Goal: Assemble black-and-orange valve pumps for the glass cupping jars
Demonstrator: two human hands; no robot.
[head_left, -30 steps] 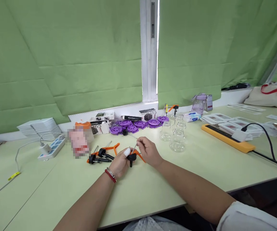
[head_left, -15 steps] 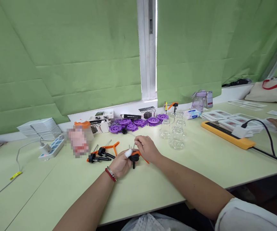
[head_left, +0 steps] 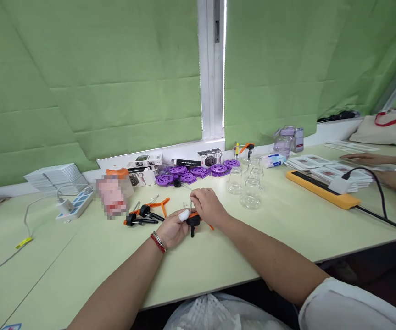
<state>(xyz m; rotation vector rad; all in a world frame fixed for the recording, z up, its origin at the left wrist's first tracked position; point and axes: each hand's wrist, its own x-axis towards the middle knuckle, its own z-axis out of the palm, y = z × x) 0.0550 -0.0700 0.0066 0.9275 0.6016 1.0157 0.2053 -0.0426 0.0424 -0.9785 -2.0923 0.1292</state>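
My left hand [head_left: 175, 230], with a white covering on the thumb, is closed round an orange and black part [head_left: 193, 220]. That part has a round black body, a short black stem pointing down and an orange arm. Over it, my right hand [head_left: 207, 205] pinches a thin metal rod [head_left: 191, 207] standing upright against the orange top. Fingers hide where rod and part meet. To the left of my hands lie similar black pieces with stems [head_left: 142, 221] and an orange forked arm [head_left: 165, 207].
Purple wheel-shaped pieces [head_left: 179, 170] and small boxes [head_left: 142, 176] line the back. Clear glass jars [head_left: 251, 197] stand right of my hands. Beyond are an orange power strip [head_left: 318, 190], stacked printed cards [head_left: 309, 161] and another person's hands [head_left: 363, 158]. A white power strip [head_left: 77, 207] lies left.
The view has shifted slightly. My hands keep hold of the part and the rod, with the right hand turned a little. The other person's second hand has come into view.
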